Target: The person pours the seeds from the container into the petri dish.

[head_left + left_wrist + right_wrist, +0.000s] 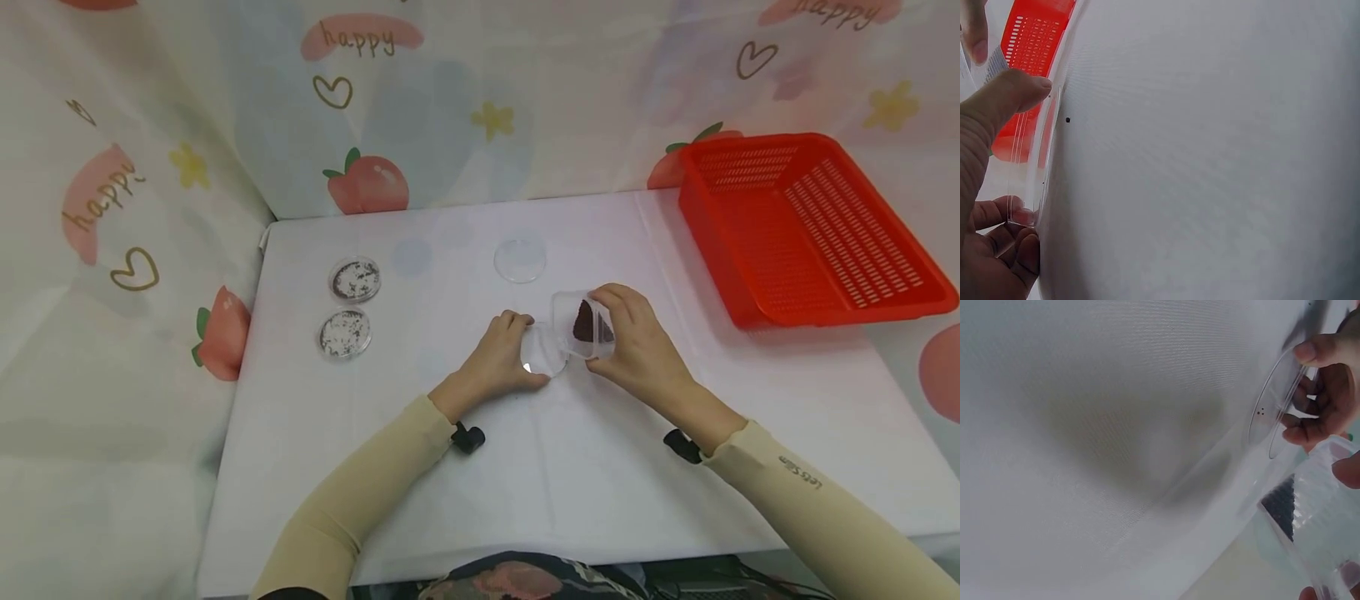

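Note:
My left hand (pixel 498 354) holds a clear round petri dish (pixel 545 352) low over the white table, thumb and fingers at opposite sides of its rim. A few dark specks (pixel 1260 412) show in that dish in the right wrist view. My right hand (pixel 641 342) grips a clear plastic box (pixel 564 307), tilted with its mouth towards the dish. Small dark grains (pixel 583 323), too fine to identify, are heaped inside the box. One loose grain (pixel 1067 120) lies on the cloth beside the dish.
Two petri dishes with scattered dark grains, a far one (pixel 356 279) and a near one (pixel 345 334), stand at the left. Behind my hands lies a clear round dish or lid (pixel 520 261). A red perforated basket (pixel 750 283) occupies the back right of the cloth-covered table (pixel 450 492).

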Demonstrator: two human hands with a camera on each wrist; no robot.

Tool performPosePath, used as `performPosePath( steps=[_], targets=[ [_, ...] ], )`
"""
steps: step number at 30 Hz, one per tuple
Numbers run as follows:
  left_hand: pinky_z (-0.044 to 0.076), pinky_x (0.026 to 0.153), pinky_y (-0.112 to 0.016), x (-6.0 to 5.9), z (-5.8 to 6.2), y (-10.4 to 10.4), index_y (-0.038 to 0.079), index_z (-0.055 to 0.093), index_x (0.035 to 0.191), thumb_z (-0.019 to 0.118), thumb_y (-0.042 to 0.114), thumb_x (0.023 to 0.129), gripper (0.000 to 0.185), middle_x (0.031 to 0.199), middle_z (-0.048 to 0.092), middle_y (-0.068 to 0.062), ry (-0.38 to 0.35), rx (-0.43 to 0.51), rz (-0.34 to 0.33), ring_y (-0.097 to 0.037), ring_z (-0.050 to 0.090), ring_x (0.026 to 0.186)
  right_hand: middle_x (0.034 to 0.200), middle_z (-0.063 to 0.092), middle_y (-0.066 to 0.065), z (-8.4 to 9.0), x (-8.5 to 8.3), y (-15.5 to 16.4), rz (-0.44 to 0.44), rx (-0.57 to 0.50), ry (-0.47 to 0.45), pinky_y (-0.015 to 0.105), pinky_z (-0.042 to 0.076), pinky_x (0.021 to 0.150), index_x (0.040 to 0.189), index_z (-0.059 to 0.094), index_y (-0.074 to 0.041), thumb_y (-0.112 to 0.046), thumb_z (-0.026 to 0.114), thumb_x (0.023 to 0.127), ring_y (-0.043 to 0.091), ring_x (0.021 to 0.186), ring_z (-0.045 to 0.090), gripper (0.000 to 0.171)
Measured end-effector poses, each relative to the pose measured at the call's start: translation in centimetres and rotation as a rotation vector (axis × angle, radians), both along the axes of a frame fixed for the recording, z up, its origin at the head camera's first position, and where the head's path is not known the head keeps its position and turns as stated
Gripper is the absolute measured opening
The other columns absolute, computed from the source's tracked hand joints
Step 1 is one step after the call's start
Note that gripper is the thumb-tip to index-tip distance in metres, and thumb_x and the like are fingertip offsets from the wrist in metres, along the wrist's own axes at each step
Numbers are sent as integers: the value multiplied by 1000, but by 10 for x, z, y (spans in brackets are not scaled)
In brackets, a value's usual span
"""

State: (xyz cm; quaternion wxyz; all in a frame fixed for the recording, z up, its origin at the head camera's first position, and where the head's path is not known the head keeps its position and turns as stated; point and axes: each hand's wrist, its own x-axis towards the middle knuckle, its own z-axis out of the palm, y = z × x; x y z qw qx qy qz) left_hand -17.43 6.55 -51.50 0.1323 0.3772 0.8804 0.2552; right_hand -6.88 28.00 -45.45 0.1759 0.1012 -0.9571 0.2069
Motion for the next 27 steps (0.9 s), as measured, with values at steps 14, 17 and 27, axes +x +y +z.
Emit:
performPosePath(
  steps=[14, 17, 27],
  targets=[
    [49, 108, -35, -1, -5, 0, 4, 46, 147, 91, 48, 72, 98, 135, 51, -12, 10, 16, 3, -25, 51, 125, 143, 48, 18, 2, -3, -8, 52, 92, 44, 48, 35, 119, 141, 48, -3, 3, 91, 59, 38, 139, 42, 92],
    [49, 107, -35, -1, -5, 0, 3, 46, 147, 92, 48, 72, 99, 135, 52, -13, 6, 19, 5, -25, 51, 125, 143, 48, 18, 3, -4, -9, 49, 120, 49, 49, 35, 120, 141, 48, -3, 2, 92, 60, 38, 140, 41, 92],
    [48, 109, -34, -2, -6, -1, 3, 45, 147, 91, 50, 73, 100, 136, 51, -13, 5, 19, 10, -25, 52, 126, 142, 49, 18, 6, -5, -14, 57, 205, 58, 58, 43, 111, 141, 48, -5, 2, 93, 60, 39, 141, 41, 93]
  ],
)
